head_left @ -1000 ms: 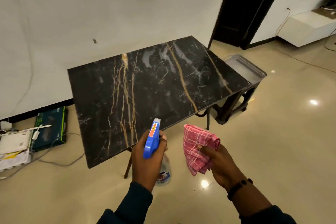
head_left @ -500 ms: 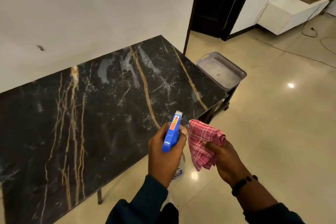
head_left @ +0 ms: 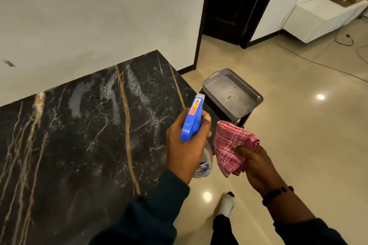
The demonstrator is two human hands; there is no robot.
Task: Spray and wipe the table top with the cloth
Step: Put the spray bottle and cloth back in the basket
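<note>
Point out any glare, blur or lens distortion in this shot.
Head view: two bright light reflections glare off the glossy floor; pale smeary sheen on the table top; wide-angle bending curves the wall edges and door frame; the spray bottle in the left hand and the cloth in the right hand look reasonably sharp, the frame edges softer.

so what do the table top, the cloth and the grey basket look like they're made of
Table top: glossy black marble or a marble-look slab, with gold and white veins.
Cloth: soft woven fabric, pink with stitched white checks, folding limply.
Grey basket: seemingly matte moulded plastic, with perforated walls.
</note>
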